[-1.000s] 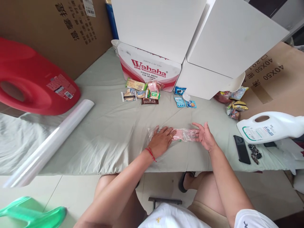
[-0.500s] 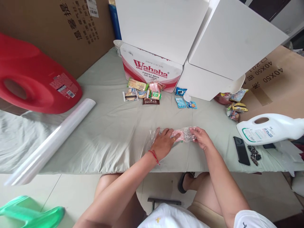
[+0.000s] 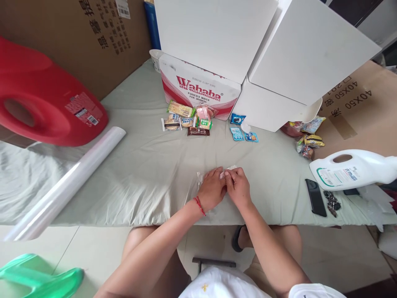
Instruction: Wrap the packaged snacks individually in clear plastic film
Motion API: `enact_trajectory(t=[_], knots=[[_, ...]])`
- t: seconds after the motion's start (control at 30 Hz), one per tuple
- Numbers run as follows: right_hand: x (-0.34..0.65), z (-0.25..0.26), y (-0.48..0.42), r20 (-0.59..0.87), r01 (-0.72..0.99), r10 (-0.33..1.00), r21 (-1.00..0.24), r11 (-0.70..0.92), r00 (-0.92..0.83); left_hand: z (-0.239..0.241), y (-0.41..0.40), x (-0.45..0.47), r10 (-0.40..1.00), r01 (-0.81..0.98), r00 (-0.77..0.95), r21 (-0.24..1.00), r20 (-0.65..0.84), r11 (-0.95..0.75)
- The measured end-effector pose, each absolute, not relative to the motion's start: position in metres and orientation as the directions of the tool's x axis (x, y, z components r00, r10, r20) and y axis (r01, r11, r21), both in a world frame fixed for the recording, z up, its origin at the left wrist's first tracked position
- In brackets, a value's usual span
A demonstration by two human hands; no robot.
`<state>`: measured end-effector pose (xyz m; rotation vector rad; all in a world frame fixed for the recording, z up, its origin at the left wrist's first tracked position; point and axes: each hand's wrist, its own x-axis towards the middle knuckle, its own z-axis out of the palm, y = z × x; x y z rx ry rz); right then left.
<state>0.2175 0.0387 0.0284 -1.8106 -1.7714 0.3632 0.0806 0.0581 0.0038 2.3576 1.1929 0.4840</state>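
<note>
Two hands meet near the front edge of the bench (image 3: 149, 174), the left hand (image 3: 212, 188) and right hand (image 3: 238, 188) touching, fingers curled down and gripping a small film-wrapped packet (image 3: 230, 168) that lies almost hidden beneath them. A roll of clear film (image 3: 68, 182) rests well to the left; snack packets (image 3: 186, 121) sit by a Wahaha carton (image 3: 198, 89). A neat fold likely calls for even pressure and taut film.
</note>
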Motion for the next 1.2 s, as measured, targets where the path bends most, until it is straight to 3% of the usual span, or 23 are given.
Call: enact_trajectory(t=[0.13,0.27,0.4,0.5,0.6,0.7,0.77,0.83,0.93,1.1,1.2], knots=[[0.215,0.023,0.031,0.208,0.824,0.976,-0.563,0.071,0.058,0.009,0.062,0.061,0.856,0.649,0.508,0.607,0.102,-0.458],[0.212,0.011,0.023,0.288,0.868,0.958,-0.474,0.144,-0.002,0.024,0.062,0.045,0.966,0.861,0.256,0.446,0.038,-0.246],[0.210,-0.002,0.016,0.354,0.904,0.935,-0.389,0.178,-0.032,0.035,0.061,0.038,0.956,0.900,0.287,0.360,-0.061,-0.247],[0.209,-0.005,0.015,0.366,0.912,0.930,-0.368,0.181,-0.037,0.039,0.060,0.034,0.932,0.875,0.350,0.388,-0.093,-0.290],[0.209,-0.005,0.015,0.361,0.902,0.932,-0.391,0.185,-0.034,0.043,0.064,0.028,0.906,0.815,0.375,0.535,-0.196,-0.222],[0.210,-0.002,0.015,0.369,0.883,0.929,-0.423,0.203,-0.037,0.047,0.068,0.024,0.875,0.626,0.404,0.778,-0.265,-0.054],[0.211,0.000,0.014,0.359,0.862,0.932,-0.453,0.226,-0.056,0.048,0.071,0.027,0.868,0.387,0.421,0.918,-0.262,0.089],[0.214,0.003,0.012,0.333,0.826,0.939,-0.506,0.250,-0.080,0.050,0.073,0.036,0.859,0.115,0.428,0.959,-0.282,0.257],[0.222,0.007,0.009,0.227,0.728,0.974,-0.665,0.167,-0.016,0.050,0.079,0.056,0.839,-0.150,0.443,0.897,-0.316,0.417],[0.236,0.007,0.010,-0.047,0.463,0.987,-0.879,-0.112,0.151,0.041,0.089,0.090,0.829,-0.129,0.438,0.889,-0.347,0.440],[0.237,0.005,0.015,-0.088,0.297,0.984,-0.946,-0.131,0.154,0.033,0.088,0.097,0.865,0.071,0.447,0.973,-0.228,0.220]])
